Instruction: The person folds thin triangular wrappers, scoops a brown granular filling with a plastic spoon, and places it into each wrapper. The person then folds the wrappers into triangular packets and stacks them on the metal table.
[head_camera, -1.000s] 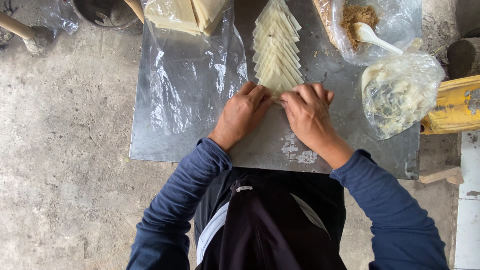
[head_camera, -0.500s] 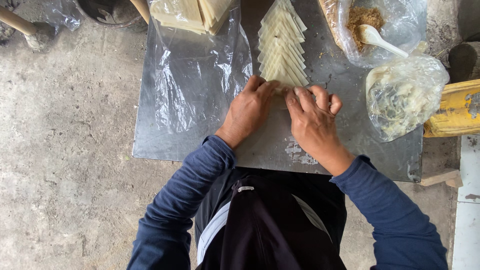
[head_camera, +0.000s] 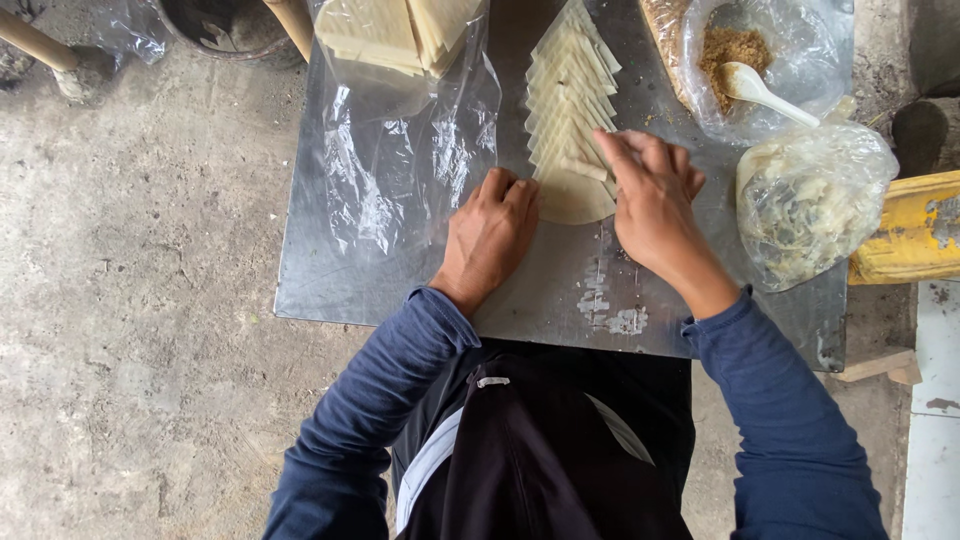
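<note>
The hands have parted since a moment ago: then they pressed side by side on the nearest wrapper; now that wrapper (head_camera: 572, 195) lies uncovered, with a small rolled piece on its upper right part. The wrappers (head_camera: 566, 95), pale dough sheets fanned in an overlapping row, run from the tray's far edge toward its middle, and the nearest one ends the row.

The left hand (head_camera: 490, 232) rests knuckles up on the tray (head_camera: 560, 300), fingers curled, touching the wrapper's left edge; it holds nothing that shows. The right hand (head_camera: 650, 195) has moved to the right of the row, fingertips on the roll; whether it pinches it I cannot tell.

A clear plastic sheet (head_camera: 400, 160) lies at the tray's left edge. At the right edge sit a bag of crumbs (head_camera: 770, 60) with a white spoon (head_camera: 765, 92) and a bag of filling (head_camera: 810, 200).
</note>
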